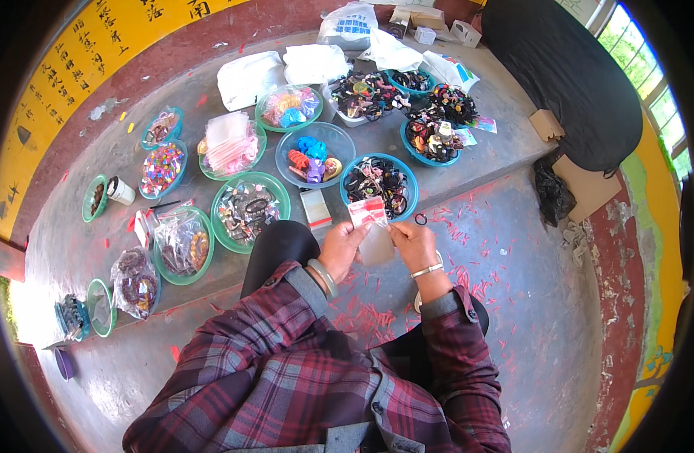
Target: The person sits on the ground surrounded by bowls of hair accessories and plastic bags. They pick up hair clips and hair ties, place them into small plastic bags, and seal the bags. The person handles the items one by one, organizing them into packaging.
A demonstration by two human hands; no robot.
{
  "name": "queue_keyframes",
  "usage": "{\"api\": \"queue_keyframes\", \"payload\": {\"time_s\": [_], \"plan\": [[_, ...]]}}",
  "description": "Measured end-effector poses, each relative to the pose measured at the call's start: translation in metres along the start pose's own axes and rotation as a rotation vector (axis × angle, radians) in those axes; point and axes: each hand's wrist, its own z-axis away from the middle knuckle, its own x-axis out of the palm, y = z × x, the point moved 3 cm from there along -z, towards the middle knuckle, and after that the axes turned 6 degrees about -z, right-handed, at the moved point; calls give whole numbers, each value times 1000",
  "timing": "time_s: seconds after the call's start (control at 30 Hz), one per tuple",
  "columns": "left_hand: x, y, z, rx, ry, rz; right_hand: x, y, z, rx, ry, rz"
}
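My left hand (pixel 342 250) and my right hand (pixel 413 246) pinch the two sides of a small clear plastic bag (pixel 376 246) with a red and white top. Both hands are closed on it above my lap. What the bag contains, if anything, is too faint to tell. Just beyond my hands stands a blue bowl (pixel 416 198) full of black hair ties with coloured bits. Left of that bowl, a small stack of similar clear bags (pixel 315 208) with a red edge lies on the grey ledge.
Green basins (pixel 286 198) of hair accessories crowd the ledge to the left. A clear basin (pixel 280 160) holds bright scrunchies. White plastic bags (pixel 249 79) lie at the back. Red scraps (pixel 366 321) litter the floor. A black-covered object (pixel 566 83) stands at right.
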Motion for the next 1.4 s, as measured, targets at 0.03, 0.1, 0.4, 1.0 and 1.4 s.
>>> {"api": "queue_keyframes", "payload": {"time_s": [0.03, 0.1, 0.4, 1.0, 1.4], "plan": [[-1, 0, 0, 7, 4, -19, -3, -8, 1, -47, 1, 69], [-2, 3, 0, 26, 36, -54, -6, -18, 2, -120, 16, 200], [-27, -17, -28, -5, 246, 51, -13, 21, -4, 97, -63, 39], [-131, -119, -134, 14, 632, 545, -103, 35, -2, 426, 116, -707], [-130, -144, -132, -104, 703, 59, -139, 57, 26, 430, 170, -791]]}}
